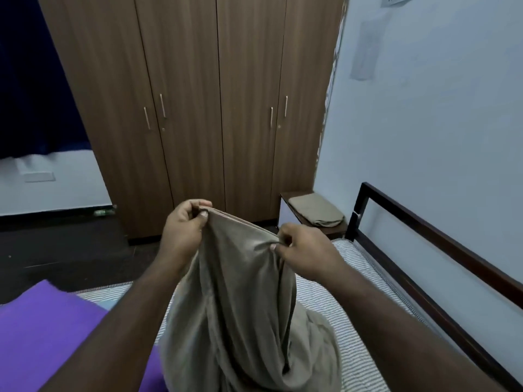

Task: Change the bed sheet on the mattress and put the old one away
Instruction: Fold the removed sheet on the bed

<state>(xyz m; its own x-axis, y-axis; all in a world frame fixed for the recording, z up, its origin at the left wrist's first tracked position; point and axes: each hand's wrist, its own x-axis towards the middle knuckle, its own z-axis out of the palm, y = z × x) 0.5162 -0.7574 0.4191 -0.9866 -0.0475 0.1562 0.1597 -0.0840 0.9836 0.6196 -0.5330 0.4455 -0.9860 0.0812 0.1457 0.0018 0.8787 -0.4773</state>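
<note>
Over the bare striped mattress (351, 312): left hand (185, 224) and right hand (301, 251) each pinch the top edge of a beige sheet (240, 306), its bulk hanging in folds onto the bed. Looks like folding or sorting edges. Next: find corners, pull taut. Purple cloth (45, 329) near left.

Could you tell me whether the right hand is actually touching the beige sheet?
Touching. The head view shows the right hand pinching the beige sheet's top edge between thumb and fingers.
</note>
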